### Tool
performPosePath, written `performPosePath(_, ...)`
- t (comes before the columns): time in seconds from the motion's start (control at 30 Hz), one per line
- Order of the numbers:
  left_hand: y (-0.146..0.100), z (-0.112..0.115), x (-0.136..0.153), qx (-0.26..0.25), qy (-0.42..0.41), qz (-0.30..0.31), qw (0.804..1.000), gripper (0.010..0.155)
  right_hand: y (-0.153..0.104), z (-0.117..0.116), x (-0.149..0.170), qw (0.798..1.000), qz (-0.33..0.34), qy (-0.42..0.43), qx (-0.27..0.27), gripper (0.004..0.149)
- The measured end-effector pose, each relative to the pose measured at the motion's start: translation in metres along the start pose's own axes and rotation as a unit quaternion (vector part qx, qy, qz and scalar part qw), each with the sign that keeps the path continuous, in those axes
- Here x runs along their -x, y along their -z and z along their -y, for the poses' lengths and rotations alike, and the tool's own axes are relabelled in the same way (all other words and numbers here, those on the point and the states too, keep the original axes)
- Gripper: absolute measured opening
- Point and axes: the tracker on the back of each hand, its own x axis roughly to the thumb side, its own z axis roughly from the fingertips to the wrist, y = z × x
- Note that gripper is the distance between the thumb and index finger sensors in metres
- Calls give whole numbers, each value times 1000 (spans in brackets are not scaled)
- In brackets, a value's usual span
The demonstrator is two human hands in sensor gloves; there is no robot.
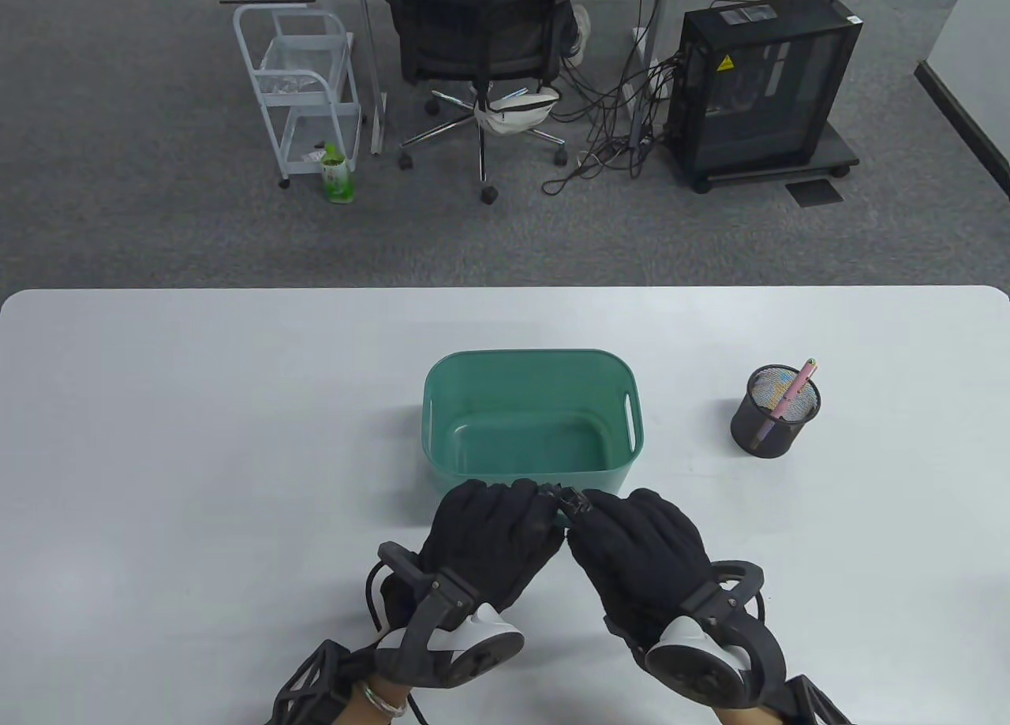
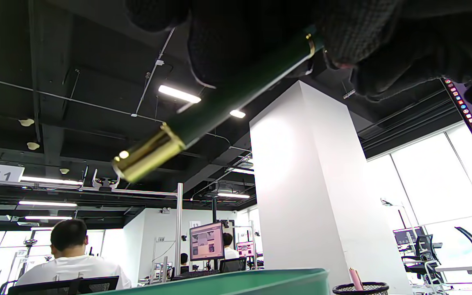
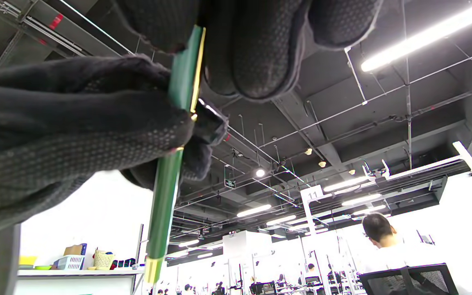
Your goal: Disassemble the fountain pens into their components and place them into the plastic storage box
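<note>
Green fountain pen point(image 2: 219, 106) held crosswise, left hand point(image 1: 489, 536) and right hand point(image 1: 639, 551) fingers gripping its ends

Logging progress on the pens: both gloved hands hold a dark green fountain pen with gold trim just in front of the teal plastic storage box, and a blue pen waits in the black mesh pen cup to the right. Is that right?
One detail is wrong: the pen in the black mesh pen cup is pink, not blue, as the table view shows. The rest holds: the left hand and right hand hold the dark green fountain pen with gold trim in front of the teal plastic storage box.
</note>
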Motion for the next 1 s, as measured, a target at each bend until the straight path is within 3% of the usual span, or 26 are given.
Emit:
performPosePath(0.2,0,-4,6,-10,-18,-12,1000,46,-1,5,1,1000,-4,6,11,54)
performPosePath(0.4,-1,-16,31,-48,-111,-65,991,46,0,3,8,1000,-28,0,5,58)
performPosePath(0.67,-7,-30,52,-127,-270,-96,950,46,-2,-16,9,997,-41,25,-59,58)
performPosePath(0.83,-7,-26,48,-123,-350,-90,924,46,-5,-26,4,995,-34,33,-91,58)
performPosePath(1.0,-6,-19,40,-114,-370,-71,919,46,-8,-33,1,993,-28,36,-108,58)
